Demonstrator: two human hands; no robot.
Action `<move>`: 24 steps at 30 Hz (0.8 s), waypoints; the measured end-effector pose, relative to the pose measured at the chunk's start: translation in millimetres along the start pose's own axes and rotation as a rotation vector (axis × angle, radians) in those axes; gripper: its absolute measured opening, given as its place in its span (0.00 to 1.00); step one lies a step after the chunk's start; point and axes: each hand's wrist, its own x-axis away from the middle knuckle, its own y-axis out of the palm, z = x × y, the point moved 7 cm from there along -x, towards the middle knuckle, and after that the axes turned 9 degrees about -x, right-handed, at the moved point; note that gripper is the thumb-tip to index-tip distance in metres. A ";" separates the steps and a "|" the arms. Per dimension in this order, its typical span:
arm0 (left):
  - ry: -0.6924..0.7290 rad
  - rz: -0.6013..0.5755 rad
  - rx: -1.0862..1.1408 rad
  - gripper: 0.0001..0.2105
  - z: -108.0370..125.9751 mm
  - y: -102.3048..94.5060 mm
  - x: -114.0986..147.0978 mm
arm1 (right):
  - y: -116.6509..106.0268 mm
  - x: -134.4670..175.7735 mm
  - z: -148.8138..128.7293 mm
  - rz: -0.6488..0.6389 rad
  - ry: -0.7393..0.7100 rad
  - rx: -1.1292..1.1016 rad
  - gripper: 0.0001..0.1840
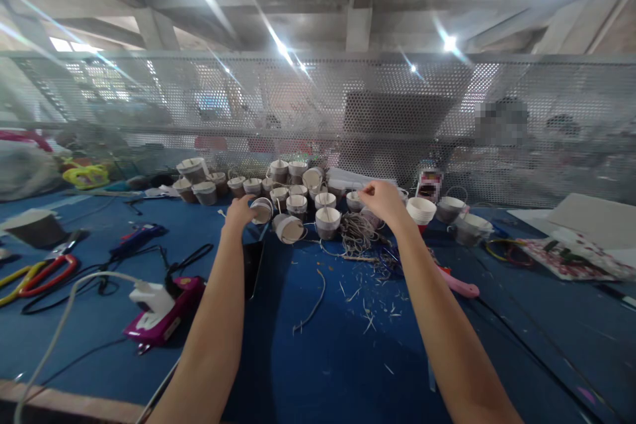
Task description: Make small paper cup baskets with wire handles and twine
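Toward the far edge of the worktop [338, 364], the left grip [242, 212] clasps a tilted, round-rimmed cup [261, 214]; the right grip [380, 197], near stringy cord [356, 233], pinches closed, contents unclear.

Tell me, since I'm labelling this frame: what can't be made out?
Head view, all four:
Right grip: anything pinched is too small to tell.
Dark flat object: left side hidden by left forearm.
Scissors: yellow handle's end cut off by left edge.
Mesh screen: what lies behind, blurred by its perforations.
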 end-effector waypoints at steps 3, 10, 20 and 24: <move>-0.035 -0.005 0.027 0.23 -0.2 16.3 4.0 | 5.3 0.1 -0.2 -0.049 -0.027 -0.015 0.08; -0.131 0.124 0.037 0.18 3.5 -22.4 -1.3 | 12.3 1.8 1.4 -0.139 -0.019 0.001 0.09; 0.193 0.274 -0.029 0.16 80.1 -80.7 20.3 | 13.2 4.2 -3.4 -0.174 -0.039 0.016 0.11; 0.350 0.227 -0.036 0.17 129.0 -83.0 44.3 | 13.9 1.1 -1.3 -0.145 -0.087 -0.070 0.13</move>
